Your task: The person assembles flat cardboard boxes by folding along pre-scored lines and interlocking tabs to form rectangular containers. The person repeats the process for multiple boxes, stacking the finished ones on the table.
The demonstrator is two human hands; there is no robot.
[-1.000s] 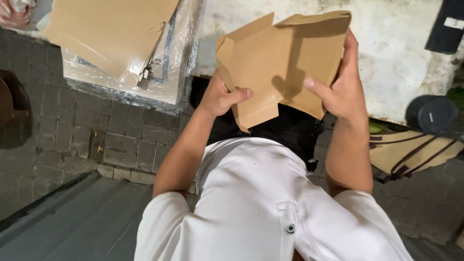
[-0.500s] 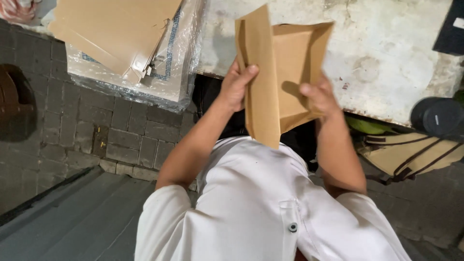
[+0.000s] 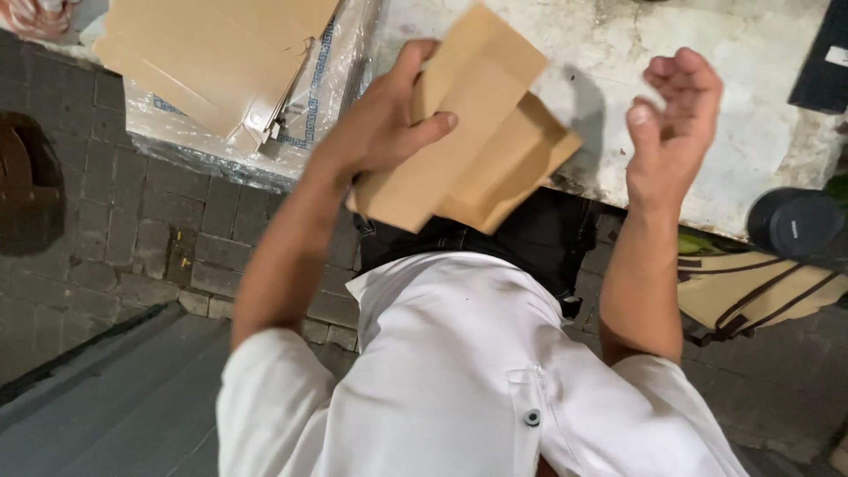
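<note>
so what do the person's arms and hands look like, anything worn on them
Both hands, left hand and right hand, are bare: no gloves, rings or watch visible. Forearms are bare too. Short white sleeves of a white button shirt cover the upper arms.

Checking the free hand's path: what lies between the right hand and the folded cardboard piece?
Only bare white tabletop shows between right hand and cardboard piece, in the head view.

The folded box [image 3: 477, 141] is matt brown cardboard, smooth. Far left, flat cardboard sheets [image 3: 212, 53] lie in glossy, crinkled clear plastic wrap [image 3: 327, 88]. The table top [image 3: 733, 97] looks rough, stained and whitish.
</note>
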